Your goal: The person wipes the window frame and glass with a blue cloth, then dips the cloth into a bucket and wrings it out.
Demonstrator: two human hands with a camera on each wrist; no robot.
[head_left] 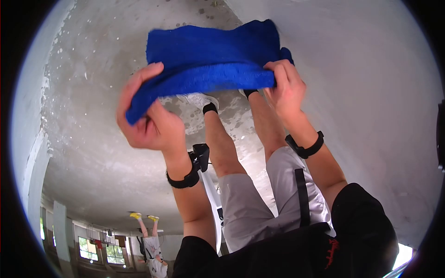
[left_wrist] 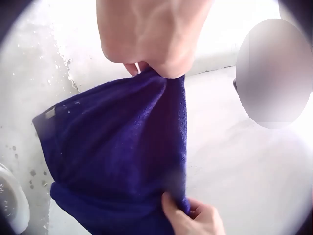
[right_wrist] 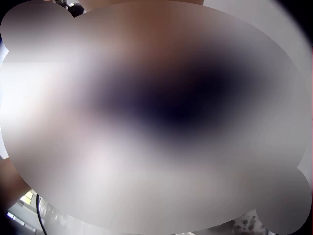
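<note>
A blue towel is stretched between my two hands, its near edge folded over along its length. My left hand grips the towel's left end, with the fingers curled over it and the thumb side below. At the other end, my right hand pinches the edge between thumb and fingers. In the left wrist view the towel drapes below my left hand, creased, with a small pale tag near one corner. My right hand holds its lower edge there. The right wrist view is mostly blurred over.
Below the towel are my legs and a white shoe on a stained concrete floor. A pale wall rises on the right. Another person stands far behind near windows. Each wrist wears a black strap.
</note>
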